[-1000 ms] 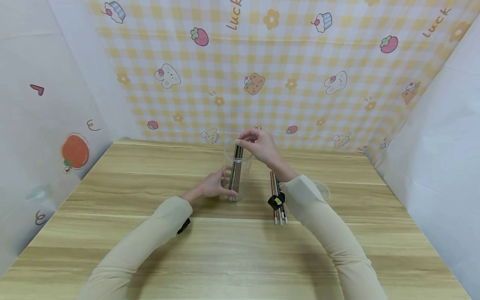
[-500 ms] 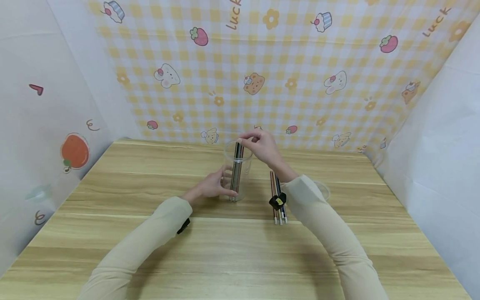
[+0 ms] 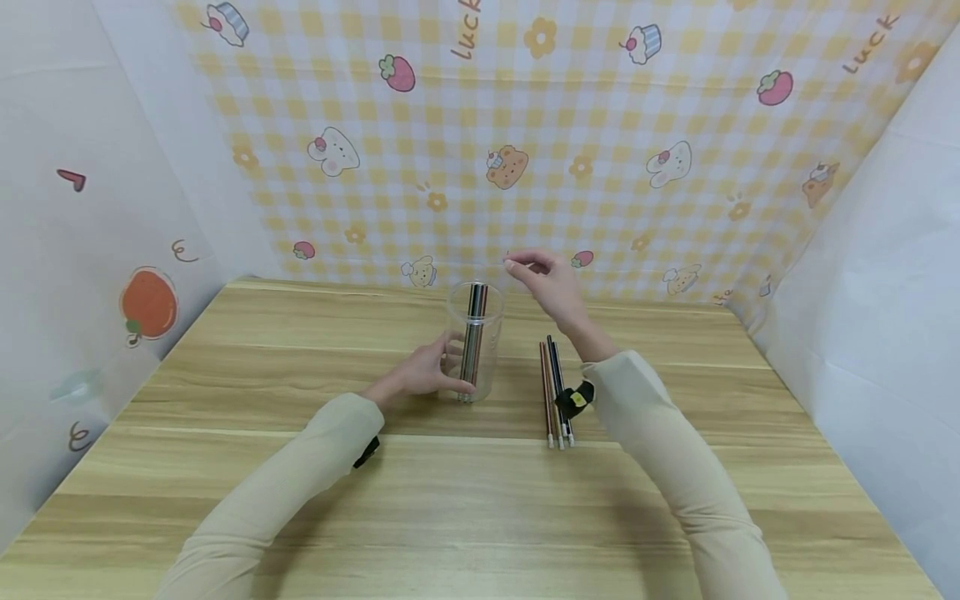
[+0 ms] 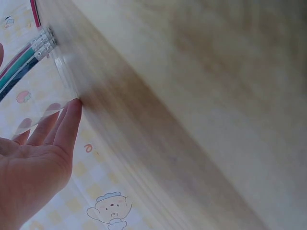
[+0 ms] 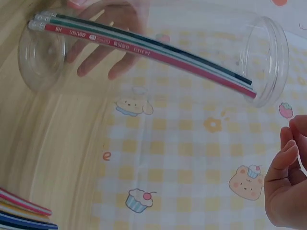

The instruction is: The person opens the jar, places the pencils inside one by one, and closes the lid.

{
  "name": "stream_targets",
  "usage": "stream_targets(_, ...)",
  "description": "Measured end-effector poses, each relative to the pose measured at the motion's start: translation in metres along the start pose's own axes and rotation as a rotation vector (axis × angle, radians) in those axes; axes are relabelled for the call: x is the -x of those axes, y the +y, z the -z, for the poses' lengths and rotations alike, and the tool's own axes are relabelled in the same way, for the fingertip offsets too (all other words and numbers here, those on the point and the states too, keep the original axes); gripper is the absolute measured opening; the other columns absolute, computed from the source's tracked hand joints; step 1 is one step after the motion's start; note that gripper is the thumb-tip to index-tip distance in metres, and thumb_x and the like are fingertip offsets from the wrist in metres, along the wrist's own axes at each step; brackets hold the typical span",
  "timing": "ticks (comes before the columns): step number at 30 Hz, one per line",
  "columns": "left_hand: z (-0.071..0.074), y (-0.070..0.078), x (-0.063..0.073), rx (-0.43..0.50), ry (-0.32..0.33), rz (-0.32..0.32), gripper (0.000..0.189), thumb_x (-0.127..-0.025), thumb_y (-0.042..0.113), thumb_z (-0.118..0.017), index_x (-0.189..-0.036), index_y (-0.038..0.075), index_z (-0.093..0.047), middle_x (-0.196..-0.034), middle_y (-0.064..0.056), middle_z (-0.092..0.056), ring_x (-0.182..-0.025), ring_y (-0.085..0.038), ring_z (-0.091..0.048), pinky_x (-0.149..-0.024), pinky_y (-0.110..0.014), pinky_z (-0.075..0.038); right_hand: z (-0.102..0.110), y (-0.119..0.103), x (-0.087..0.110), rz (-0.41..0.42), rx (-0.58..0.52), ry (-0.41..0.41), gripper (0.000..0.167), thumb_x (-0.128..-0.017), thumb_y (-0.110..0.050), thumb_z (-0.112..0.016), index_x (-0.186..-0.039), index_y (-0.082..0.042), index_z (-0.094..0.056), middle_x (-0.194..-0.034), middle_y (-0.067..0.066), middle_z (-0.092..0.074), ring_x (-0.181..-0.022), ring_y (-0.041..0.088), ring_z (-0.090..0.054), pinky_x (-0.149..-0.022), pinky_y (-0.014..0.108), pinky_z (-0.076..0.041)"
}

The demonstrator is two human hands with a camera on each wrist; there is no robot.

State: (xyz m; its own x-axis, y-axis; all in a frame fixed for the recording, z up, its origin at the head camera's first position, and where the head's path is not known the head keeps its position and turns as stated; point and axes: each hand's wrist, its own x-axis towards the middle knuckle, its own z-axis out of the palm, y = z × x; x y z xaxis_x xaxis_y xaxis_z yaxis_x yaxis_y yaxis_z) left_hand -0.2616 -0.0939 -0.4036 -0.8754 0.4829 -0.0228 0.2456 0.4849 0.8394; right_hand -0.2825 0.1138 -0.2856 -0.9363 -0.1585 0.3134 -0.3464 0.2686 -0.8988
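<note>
A clear plastic jar (image 3: 492,354) stands upright on the table, held around its lower side by my left hand (image 3: 423,367). Several pencils (image 3: 472,342) lean inside it, rubber ends at the bottom. In the right wrist view, red, green and dark pencils (image 5: 148,53) show through the wall, tips near the rim. My left fingers (image 4: 67,127) spread against the jar in the left wrist view. Up and right of the jar's mouth is my right hand (image 3: 553,287), fingers loosely bent and holding nothing. Below it, more pencils (image 3: 546,396) lie on the table, partly covered by the wrist strap.
The wooden table (image 3: 450,517) meets a yellow checked cloth (image 3: 420,167) at the back. White sheets (image 3: 885,275) flank both sides. A black wrist camera strap (image 3: 575,400) sits over the loose pencils.
My right hand has let go of the pencil ends at the jar's mouth and moved right. The left hand has stayed put. The round clear lid seen earlier is now hidden by my right arm.
</note>
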Motion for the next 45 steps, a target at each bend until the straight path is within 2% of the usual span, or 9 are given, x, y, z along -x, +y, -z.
stream_targets(6,0.000,-0.001,0.000,-0.004,0.000,-0.007,0.085,-0.064,0.028,-0.079,-0.129,0.010,-0.028,-0.122,-0.020,-0.047,-0.111,-0.031,-0.045,-0.093,-0.042,-0.034,0.013,0.009,0.000,0.013,-0.012,0.030,0.026,-0.083,-0.022,-0.063,-0.098,-0.001,-0.064,-0.092,0.003,-0.061,-0.069,0.015,-0.050,-0.056,0.027,-0.040)
stream_targets(11,0.001,-0.002,0.000,-0.011,0.004,-0.017,0.087,-0.064,0.029,-0.079,-0.131,0.009,-0.027,-0.122,-0.020,-0.047,-0.110,-0.031,-0.045,-0.092,-0.043,-0.034,0.023,0.022,0.002,-0.025,0.013,0.023,0.028,-0.084,-0.023,-0.061,-0.101,0.000,-0.063,-0.087,0.004,-0.060,-0.063,0.012,-0.046,-0.052,0.023,-0.040)
stream_targets(15,0.000,-0.003,0.000,-0.020,0.006,-0.014,0.088,-0.063,0.029,-0.079,-0.131,0.009,-0.027,-0.122,-0.019,-0.047,-0.110,-0.030,-0.046,-0.092,-0.042,-0.034,0.030,0.033,0.006,-0.091,0.046,-0.001,0.031,-0.085,-0.025,-0.060,-0.104,-0.001,-0.061,-0.087,0.007,-0.058,-0.065,0.012,-0.046,-0.052,0.021,-0.039)
stream_targets(22,0.000,-0.003,0.000,-0.026,0.007,-0.015,0.086,-0.064,0.029,-0.079,-0.130,0.009,-0.028,-0.122,-0.020,-0.047,-0.110,-0.030,-0.046,-0.092,-0.041,-0.035,0.041,0.055,0.012,-0.211,0.061,-0.099,0.032,-0.086,-0.025,-0.058,-0.109,-0.002,-0.058,-0.093,0.007,-0.055,-0.080,0.025,-0.047,-0.059,0.028,-0.041)
stream_targets(26,0.000,-0.003,-0.001,-0.031,0.005,-0.019,0.085,-0.064,0.029,-0.079,-0.129,0.010,-0.028,-0.122,-0.020,-0.047,-0.110,-0.030,-0.046,-0.092,-0.042,-0.035,0.045,0.069,0.016,-0.258,0.073,-0.148,0.033,-0.087,-0.023,-0.056,-0.112,-0.001,-0.057,-0.101,0.013,-0.057,-0.080,0.024,-0.048,-0.060,0.027,-0.042)
stream_targets(35,0.000,-0.003,0.000,-0.032,0.002,-0.028,0.085,-0.064,0.030,-0.079,-0.129,0.011,-0.028,-0.122,-0.020,-0.047,-0.110,-0.031,-0.046,-0.092,-0.042,-0.035,0.050,0.099,0.023,-0.355,0.055,-0.158,0.034,-0.087,-0.021,-0.056,-0.114,-0.001,-0.055,-0.104,0.012,-0.056,-0.087,0.029,-0.049,-0.079,0.051,-0.039)
stream_targets(37,0.000,-0.002,0.000,-0.032,0.002,-0.028,0.085,-0.064,0.030,-0.079,-0.129,0.011,-0.028,-0.122,-0.020,-0.047,-0.110,-0.031,-0.046,-0.092,-0.042,-0.035,0.050,0.104,0.025,-0.372,0.051,-0.155,0.033,-0.087,-0.019,-0.056,-0.114,0.000,-0.054,-0.104,0.012,-0.056,-0.084,0.026,-0.049,-0.079,0.050,-0.040)
stream_targets(40,0.000,-0.003,0.000,-0.028,0.002,-0.027,0.085,-0.063,0.031,-0.079,-0.129,0.011,-0.029,-0.122,-0.020,-0.047,-0.110,-0.031,-0.046,-0.092,-0.043,-0.035,0.050,0.111,0.027,-0.400,0.035,-0.154,0.033,-0.087,-0.016,-0.055,-0.115,0.002,-0.053,-0.105,0.013,-0.056,-0.086,0.029,-0.050,-0.077,0.048,-0.041)
stream_targets(45,0.000,-0.004,-0.001,-0.020,0.000,-0.039,0.084,-0.064,0.032,-0.079,-0.128,0.012,-0.029,-0.122,-0.020,-0.048,-0.109,-0.031,-0.046,-0.092,-0.044,-0.035,0.050,0.118,0.028,-0.435,0.017,-0.146,0.034,-0.087,-0.011,-0.053,-0.117,0.006,-0.051,-0.104,0.017,-0.057,-0.089,0.035,-0.050,-0.070,0.036,-0.045)
